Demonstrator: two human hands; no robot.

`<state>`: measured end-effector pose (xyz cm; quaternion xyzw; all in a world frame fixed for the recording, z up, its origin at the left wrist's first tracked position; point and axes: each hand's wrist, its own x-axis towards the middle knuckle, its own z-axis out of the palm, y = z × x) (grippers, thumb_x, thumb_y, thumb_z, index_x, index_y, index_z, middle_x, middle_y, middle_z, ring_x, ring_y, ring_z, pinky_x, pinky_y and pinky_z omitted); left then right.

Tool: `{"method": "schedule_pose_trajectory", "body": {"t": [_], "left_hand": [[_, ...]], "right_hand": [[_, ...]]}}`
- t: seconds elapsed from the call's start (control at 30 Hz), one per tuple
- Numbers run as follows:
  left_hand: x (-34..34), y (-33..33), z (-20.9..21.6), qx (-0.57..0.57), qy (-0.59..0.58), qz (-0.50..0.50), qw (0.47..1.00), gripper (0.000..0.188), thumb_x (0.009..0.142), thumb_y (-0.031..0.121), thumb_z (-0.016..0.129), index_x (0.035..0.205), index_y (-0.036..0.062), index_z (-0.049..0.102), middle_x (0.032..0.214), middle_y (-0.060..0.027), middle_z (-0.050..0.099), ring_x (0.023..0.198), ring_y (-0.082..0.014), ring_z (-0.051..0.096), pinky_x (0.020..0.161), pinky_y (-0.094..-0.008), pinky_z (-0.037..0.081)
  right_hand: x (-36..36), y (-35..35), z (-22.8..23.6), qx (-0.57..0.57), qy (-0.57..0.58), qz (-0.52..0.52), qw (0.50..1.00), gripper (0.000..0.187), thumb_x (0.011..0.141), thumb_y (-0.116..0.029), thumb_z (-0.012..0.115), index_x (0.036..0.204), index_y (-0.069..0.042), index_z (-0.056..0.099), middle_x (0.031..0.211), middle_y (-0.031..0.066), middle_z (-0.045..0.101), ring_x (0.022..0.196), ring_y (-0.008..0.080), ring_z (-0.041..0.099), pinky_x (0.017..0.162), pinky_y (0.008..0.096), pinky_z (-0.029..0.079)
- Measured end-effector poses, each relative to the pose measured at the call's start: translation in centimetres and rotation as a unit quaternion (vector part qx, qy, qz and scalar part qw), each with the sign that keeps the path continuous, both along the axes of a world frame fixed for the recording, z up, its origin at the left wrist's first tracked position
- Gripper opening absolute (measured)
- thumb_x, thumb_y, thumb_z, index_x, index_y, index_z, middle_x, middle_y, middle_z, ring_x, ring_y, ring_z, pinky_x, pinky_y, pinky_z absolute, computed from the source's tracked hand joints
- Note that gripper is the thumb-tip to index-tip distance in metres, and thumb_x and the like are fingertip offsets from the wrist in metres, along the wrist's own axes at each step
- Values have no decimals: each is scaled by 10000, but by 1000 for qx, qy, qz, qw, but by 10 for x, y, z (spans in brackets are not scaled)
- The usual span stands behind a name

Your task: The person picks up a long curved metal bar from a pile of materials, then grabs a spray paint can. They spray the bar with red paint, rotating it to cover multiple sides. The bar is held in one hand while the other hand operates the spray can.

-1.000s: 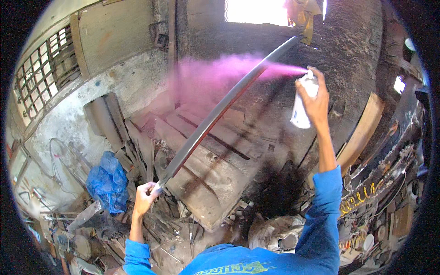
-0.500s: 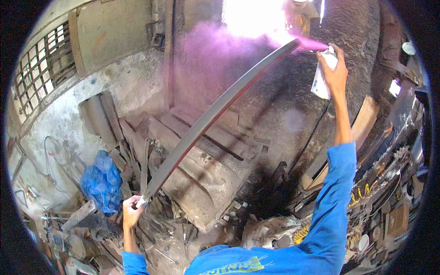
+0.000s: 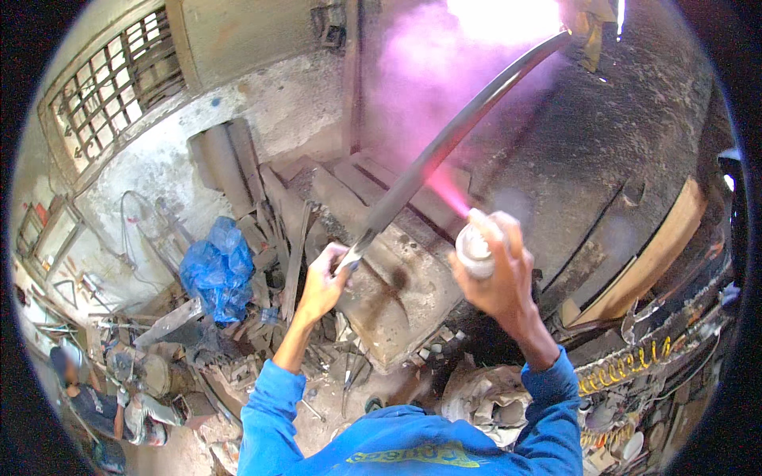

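Note:
My left hand point(image 3: 323, 284) grips the near end of a long, curved dark strip point(image 3: 432, 155), which slants up and away to the far right. In my right hand point(image 3: 508, 278) is a white spray can point(image 3: 475, 252), held just right of the strip with the forefinger on its top. A pink jet point(image 3: 448, 194) leaves the nozzle and meets the strip's right side at about mid-length. Beyond the strip a pink-purple cloud point(image 3: 421, 63) hangs in the air. The strip's side facing the can looks reddish.
Below the strip stands a worn, dusty block point(image 3: 413, 317) with a stepped top. A crumpled blue plastic bag point(image 3: 218, 266) lies at left among scrap wood. A wooden board point(image 3: 647, 262) and a yellow coiled hose point(image 3: 627, 369) are at right. Another person point(image 3: 99, 401) sits at lower left.
My right hand has brought the spray can from the strip's far end down toward its middle, still spraying. My left hand and the strip's near end appear farther right and higher in view.

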<state>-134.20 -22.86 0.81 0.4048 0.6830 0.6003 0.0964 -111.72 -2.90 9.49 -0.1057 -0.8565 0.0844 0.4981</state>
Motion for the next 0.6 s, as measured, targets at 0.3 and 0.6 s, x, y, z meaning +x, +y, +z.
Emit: {"method": "schedule_pose_trajectory", "body": {"t": [0.3,0.6], "left_hand": [[-10,19,32,-34,-36,-50,998,189,1015,75,521,1201,45,506,892,3,630,630,-44,510,546,-221,420],[-40,5,29,-154,27,64,986,337,955,315,673,758,41,680,583,55,517,492,-30,421,454,-247,331]], "right_hand": [[51,27,17,-469,481,250,697,504,952,-427,566,1301,-68,505,1064,145,639,865,254,679,752,410,583],[72,74,-71,-486,270,410,723,528,1015,-449,462,1305,-10,510,1102,167,621,915,232,647,816,382,539]]}}
